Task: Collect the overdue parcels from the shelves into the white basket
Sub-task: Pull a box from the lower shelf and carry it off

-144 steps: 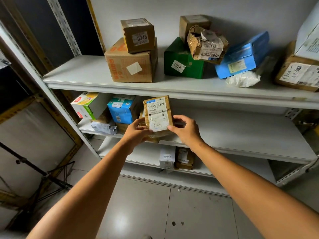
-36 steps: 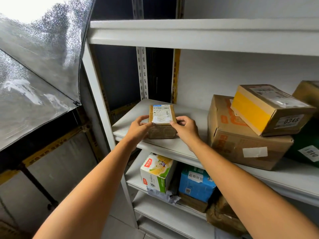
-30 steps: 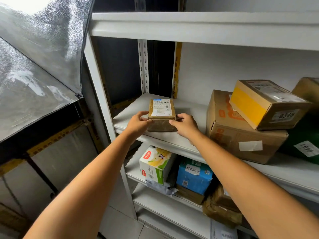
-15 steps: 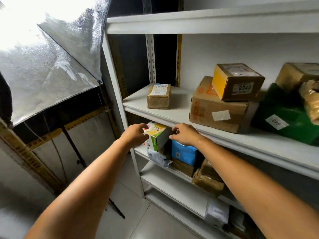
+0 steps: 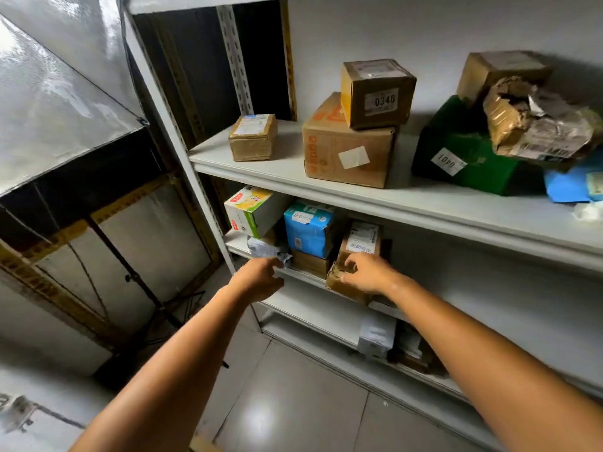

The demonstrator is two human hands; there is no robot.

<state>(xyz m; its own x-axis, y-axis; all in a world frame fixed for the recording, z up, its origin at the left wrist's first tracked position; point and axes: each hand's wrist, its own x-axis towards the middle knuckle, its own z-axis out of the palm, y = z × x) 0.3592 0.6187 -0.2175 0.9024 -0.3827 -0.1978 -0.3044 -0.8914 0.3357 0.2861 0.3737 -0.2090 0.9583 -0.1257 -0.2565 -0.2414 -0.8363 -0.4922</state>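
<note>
Parcels fill a white metal shelf unit (image 5: 408, 200). A small brown parcel (image 5: 253, 138) with a white label lies alone at the left end of the upper shelf. On the middle shelf's front edge sits a crumpled brown taped parcel (image 5: 339, 283). My right hand (image 5: 367, 274) pinches its near corner, index finger on top and thumb at the front. My left hand (image 5: 257, 278) hovers loosely curled and holds nothing, just below a grey plastic bag (image 5: 266, 251). The white basket is not in view.
The upper shelf also holds a box marked 0346 (image 5: 378, 93) on a large carton (image 5: 346, 151), a green box (image 5: 463, 158) and a torn parcel (image 5: 535, 125). A white-green carton (image 5: 251, 210) and a blue box (image 5: 308, 228) share the middle shelf. A light reflector (image 5: 49, 109) on a stand (image 5: 140, 288) is at the left.
Both hands let go of the small brown parcel on the upper shelf and dropped to the middle shelf. My right hand has come onto the crumpled brown parcel.
</note>
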